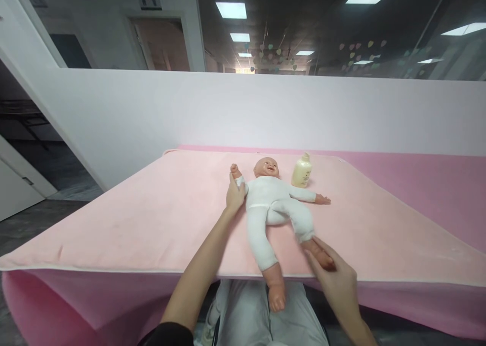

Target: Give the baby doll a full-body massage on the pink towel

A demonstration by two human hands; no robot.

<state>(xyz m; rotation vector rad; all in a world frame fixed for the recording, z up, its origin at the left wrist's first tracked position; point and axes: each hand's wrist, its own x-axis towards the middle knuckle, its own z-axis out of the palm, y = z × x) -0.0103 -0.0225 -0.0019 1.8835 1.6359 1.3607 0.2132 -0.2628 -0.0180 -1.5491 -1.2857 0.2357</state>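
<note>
A baby doll [266, 194] in a white cloth suit lies on its back on the pink towel, its head toward the wall. My left hand [235, 194] is closed around the doll's raised arm at the left, near its wrist. At the lower right, my right hand [334, 272] grips the doll's foot and ankle between thumb and fingers. The doll's other leg hangs past the front edge of the table. Its other arm stretches out to the right with the palm showing. A pale yellow bottle [301, 171] stands beside the doll's head.
The pink towel [132, 214] covers much of the table, over a darker pink cloth [425, 189]. Behind it rises a white wall [266, 108] with a window above. My legs are under the front edge.
</note>
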